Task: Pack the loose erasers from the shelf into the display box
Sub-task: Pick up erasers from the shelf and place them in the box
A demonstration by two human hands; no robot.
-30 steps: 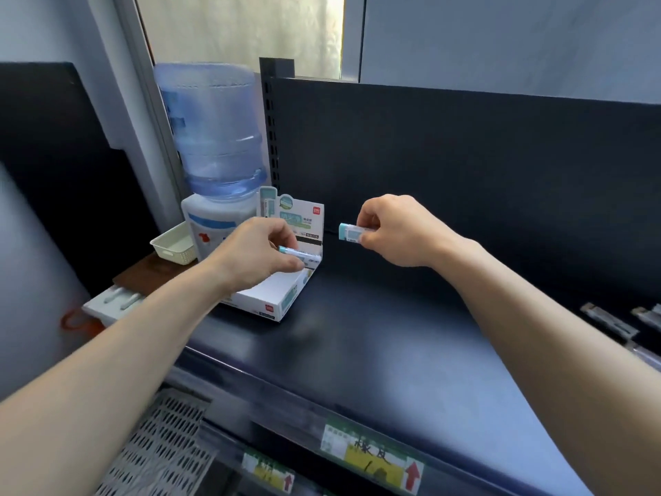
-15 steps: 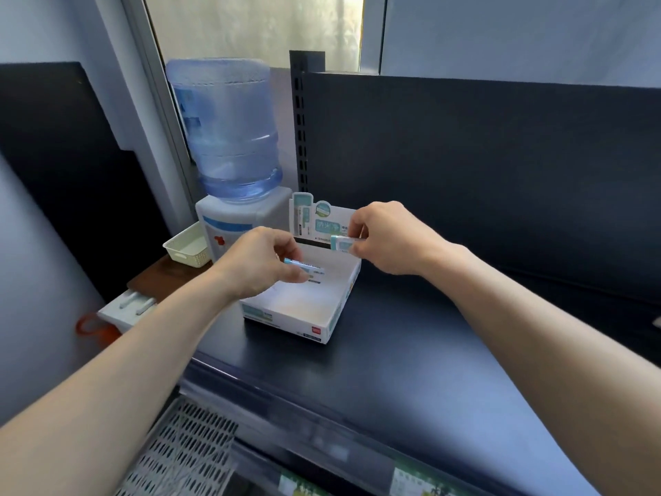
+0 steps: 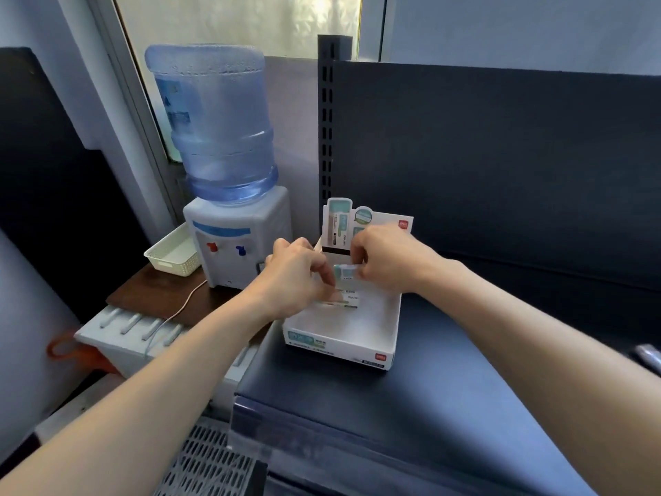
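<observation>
On the near-left corner of a dark shop shelf, a person is working both bare hands over a white display box, which is standing open at the top with its printed header card rising at the far side. The right hand is reaching in from the right with its fingers curled, pinching an eraser in a teal-and-white sleeve. That eraser is hanging above the far half of the box, its long axis running left to right and roughly level, its free end pointing left towards the knuckles of the left hand. The left hand is coming in from the near left, its fingers bent downwards and closing on a second eraser, which is lying low inside the box, just beneath the first. This one is also running left to right, its right end showing and its left end hiding under the fingertips; whether it is touching the box floor cannot be told. Left of the shelf, a small water dispenser is carrying a blue bottle, and a cream basket is sitting just beside it on a brown board. At the far right edge of the shelf, a blurred grey item is lying well apart from the box.
</observation>
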